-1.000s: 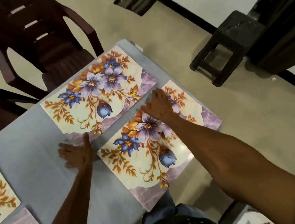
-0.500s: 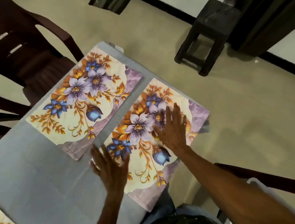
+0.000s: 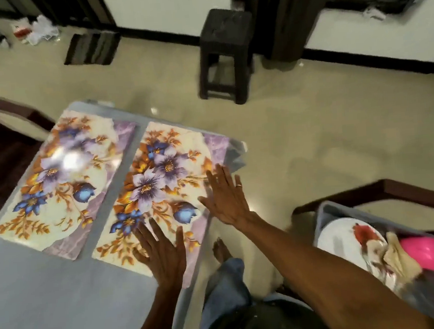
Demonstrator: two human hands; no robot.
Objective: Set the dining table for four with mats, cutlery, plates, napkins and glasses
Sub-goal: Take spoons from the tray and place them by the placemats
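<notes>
**Hands flat on the near mat**

Left hand (image 3: 163, 254) and right hand (image 3: 226, 197), fingers straight, press the right mat (image 3: 165, 184) at the grey table (image 3: 53, 307) corner. Its long axis runs away from the person, parallel to the left mat (image 3: 64, 184).

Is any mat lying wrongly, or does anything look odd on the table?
Yes. The right mat overhangs the table edge at its far right corner and near side. The left hand and right hand lie flat on it. The left mat lies fully on the table.
</notes>
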